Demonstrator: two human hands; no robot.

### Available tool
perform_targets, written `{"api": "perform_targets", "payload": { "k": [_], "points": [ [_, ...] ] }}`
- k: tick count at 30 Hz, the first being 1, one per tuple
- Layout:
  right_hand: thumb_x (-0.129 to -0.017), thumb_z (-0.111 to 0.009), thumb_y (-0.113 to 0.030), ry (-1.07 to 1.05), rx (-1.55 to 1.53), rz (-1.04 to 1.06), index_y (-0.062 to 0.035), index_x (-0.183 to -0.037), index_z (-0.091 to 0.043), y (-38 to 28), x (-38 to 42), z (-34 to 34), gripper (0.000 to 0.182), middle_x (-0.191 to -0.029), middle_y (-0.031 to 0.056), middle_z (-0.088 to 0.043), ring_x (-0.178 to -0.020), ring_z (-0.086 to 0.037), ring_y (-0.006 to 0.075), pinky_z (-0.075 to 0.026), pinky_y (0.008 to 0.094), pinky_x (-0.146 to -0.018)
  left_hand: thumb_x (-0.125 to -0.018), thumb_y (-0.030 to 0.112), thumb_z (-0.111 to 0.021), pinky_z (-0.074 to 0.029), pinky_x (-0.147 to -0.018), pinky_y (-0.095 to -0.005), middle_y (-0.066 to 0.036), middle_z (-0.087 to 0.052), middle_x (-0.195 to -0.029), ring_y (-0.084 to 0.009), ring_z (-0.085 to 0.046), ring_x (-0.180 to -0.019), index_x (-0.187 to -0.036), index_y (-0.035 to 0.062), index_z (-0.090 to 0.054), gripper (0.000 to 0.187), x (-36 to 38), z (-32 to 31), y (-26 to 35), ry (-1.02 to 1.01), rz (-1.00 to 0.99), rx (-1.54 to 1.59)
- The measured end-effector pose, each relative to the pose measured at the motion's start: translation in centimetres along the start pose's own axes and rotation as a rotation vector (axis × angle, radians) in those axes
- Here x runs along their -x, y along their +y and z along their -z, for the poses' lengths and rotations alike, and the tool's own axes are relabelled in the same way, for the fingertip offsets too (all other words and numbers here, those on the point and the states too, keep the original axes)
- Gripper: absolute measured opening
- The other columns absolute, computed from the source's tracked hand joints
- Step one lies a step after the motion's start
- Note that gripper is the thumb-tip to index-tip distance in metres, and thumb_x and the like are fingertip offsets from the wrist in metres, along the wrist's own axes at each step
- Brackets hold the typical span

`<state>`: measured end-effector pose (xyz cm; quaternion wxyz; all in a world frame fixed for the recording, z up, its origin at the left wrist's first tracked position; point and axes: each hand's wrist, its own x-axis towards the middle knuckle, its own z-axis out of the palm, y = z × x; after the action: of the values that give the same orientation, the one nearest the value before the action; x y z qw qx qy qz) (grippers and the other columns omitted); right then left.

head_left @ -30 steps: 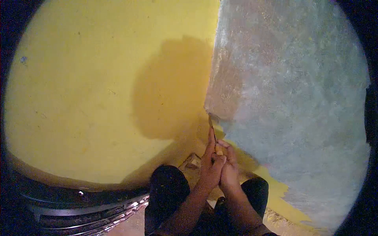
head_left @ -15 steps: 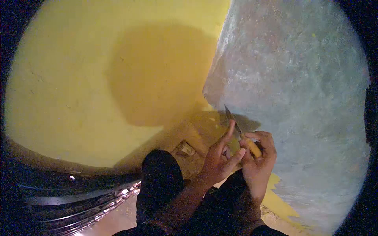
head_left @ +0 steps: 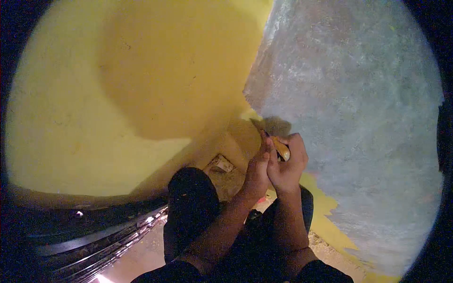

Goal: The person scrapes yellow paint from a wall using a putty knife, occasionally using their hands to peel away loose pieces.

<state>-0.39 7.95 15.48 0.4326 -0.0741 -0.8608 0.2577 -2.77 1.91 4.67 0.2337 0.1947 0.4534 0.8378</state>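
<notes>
A scraper with a wooden-looking handle (head_left: 283,150) and a thin, dark blade (head_left: 257,125) points up and left. My right hand (head_left: 291,166) is wrapped round the handle. Close against it, my left hand (head_left: 257,172) has its fingertips together at the base of the blade. The blade tip lies by the lower end of the border between the yellow wall coating (head_left: 222,70) and the bare grey surface (head_left: 349,104). Shadow falls around the tip.
Below the yellow wall, a small pale rectangular box (head_left: 220,165) sits in the corner. My dark-clad knee (head_left: 191,193) is left of my hands. Dark stacked pieces with shiny edges (head_left: 108,240) lie at lower left. A jagged yellow strip (head_left: 325,207) remains at lower right.
Both hands have moved up and left with the scraper, bringing its tip nearer the yellow border. My left hand's raised finger has folded in, and the hands are now pressed together.
</notes>
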Motion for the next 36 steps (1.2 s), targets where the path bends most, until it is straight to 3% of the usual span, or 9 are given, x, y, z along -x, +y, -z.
{"api": "perform_targets", "payload": {
  "k": [6, 9, 13, 15, 18, 22, 24, 27, 36],
  "points": [
    [-0.086, -0.080, -0.011, 0.170, 0.057, 0.138, -0.0035, -0.087, -0.063, -3.0, 0.3, 1.6, 0.018, -0.078, 0.0122, -0.057, -0.068, -0.056, 0.0290, -0.044, 0.0378, -0.061, -0.109, 0.050, -0.028, -0.027, -0.123, -0.0408, -0.025, -0.031, -0.164, -0.0372, -0.034, -0.151, -0.160, -0.0022, -0.026, 0.073, 2.6, -2.8, 8.5, -0.017, -0.257, -0.216],
    [-0.086, -0.080, -0.011, 0.061, -0.018, 0.177, -0.0037, -0.086, -0.062, 0.5, 0.5, -0.7, 0.019, -0.078, 0.0119, -0.057, -0.065, -0.055, 0.0283, -0.042, 0.0377, -0.058, -0.107, 0.054, -0.030, -0.028, -0.122, -0.0408, -0.025, -0.025, -0.167, -0.0382, -0.032, -0.152, -0.160, -0.0004, -0.028, 0.075, 0.5, 0.6, 4.4, -0.203, -0.190, 0.027],
    [-0.084, -0.080, -0.009, -0.013, 0.000, 0.164, -0.0035, -0.086, -0.061, 0.1, 0.5, -0.8, 0.019, -0.078, 0.0121, -0.059, -0.066, -0.057, 0.0275, -0.044, 0.0376, -0.060, -0.107, 0.054, -0.031, -0.028, -0.122, -0.0423, -0.026, -0.024, -0.167, -0.0395, -0.030, -0.152, -0.159, -0.0006, -0.031, 0.075, 0.3, 0.6, 4.5, -0.107, -0.038, -0.207],
    [-0.083, -0.080, -0.008, 0.082, -0.006, 0.192, -0.0034, -0.085, -0.061, -1.8, 0.2, 0.9, 0.019, -0.078, 0.0118, -0.060, -0.066, -0.057, 0.0267, -0.045, 0.0373, -0.060, -0.108, 0.051, -0.031, -0.029, -0.122, -0.0441, -0.027, -0.028, -0.165, -0.0402, -0.032, -0.152, -0.157, 0.0004, -0.036, 0.070, 1.5, -2.2, 3.9, 0.083, -0.525, -0.311],
    [-0.082, -0.080, -0.011, 0.215, 0.092, 0.249, -0.0026, -0.084, -0.062, -3.1, -0.1, 2.0, 0.021, -0.077, 0.0102, -0.060, -0.066, -0.057, 0.0249, -0.045, 0.0367, -0.059, -0.109, 0.045, -0.031, -0.027, -0.123, -0.0458, -0.029, -0.030, -0.163, -0.0409, -0.031, -0.152, -0.156, -0.0010, -0.038, 0.066, 2.2, -3.1, 10.0, -0.004, -0.389, -0.232],
    [-0.080, -0.080, -0.019, 0.083, -0.020, 0.210, -0.0024, -0.085, -0.063, 0.8, -0.1, 0.5, 0.025, -0.075, 0.0111, -0.057, -0.064, -0.054, 0.0272, -0.043, 0.0363, -0.059, -0.108, 0.049, -0.032, -0.028, -0.122, -0.0469, -0.031, -0.033, -0.161, -0.0431, -0.034, -0.150, -0.155, -0.0048, -0.038, 0.072, 1.8, -2.1, 6.8, 0.069, -0.407, -0.463],
    [-0.078, -0.079, -0.017, -0.013, -0.157, 0.144, -0.0025, -0.083, -0.063, 1.6, 0.1, -0.6, 0.023, -0.075, 0.0116, -0.057, -0.062, -0.052, 0.0287, -0.041, 0.0364, -0.058, -0.106, 0.053, -0.031, -0.031, -0.119, -0.0481, -0.032, -0.042, -0.155, -0.0453, -0.040, -0.146, -0.153, -0.0100, -0.037, 0.079, 1.1, -1.4, 4.9, 0.106, -0.061, -0.163],
    [-0.077, -0.076, -0.010, 0.027, -0.098, 0.191, -0.0022, -0.081, -0.062, -0.5, -0.3, 0.8, 0.017, -0.074, 0.0117, -0.057, -0.062, -0.052, 0.0281, -0.041, 0.0369, -0.056, -0.106, 0.056, -0.030, -0.035, -0.116, -0.0485, -0.033, -0.050, -0.148, -0.0455, -0.046, -0.141, -0.152, -0.0115, -0.037, 0.082, 2.1, -2.2, 7.3, 0.104, -0.366, -0.475],
    [-0.074, -0.076, 0.003, 0.178, -0.099, 0.204, -0.0025, -0.078, -0.060, 0.1, 0.2, 0.5, 0.017, -0.071, 0.0104, -0.057, -0.061, -0.053, 0.0254, -0.041, 0.0359, -0.055, -0.105, 0.060, -0.026, -0.036, -0.116, -0.0466, -0.034, -0.049, -0.148, -0.0473, -0.044, -0.142, -0.154, -0.0101, -0.034, 0.086, 0.2, -1.4, 4.1, 0.110, -0.382, -0.369]
  ]
}}
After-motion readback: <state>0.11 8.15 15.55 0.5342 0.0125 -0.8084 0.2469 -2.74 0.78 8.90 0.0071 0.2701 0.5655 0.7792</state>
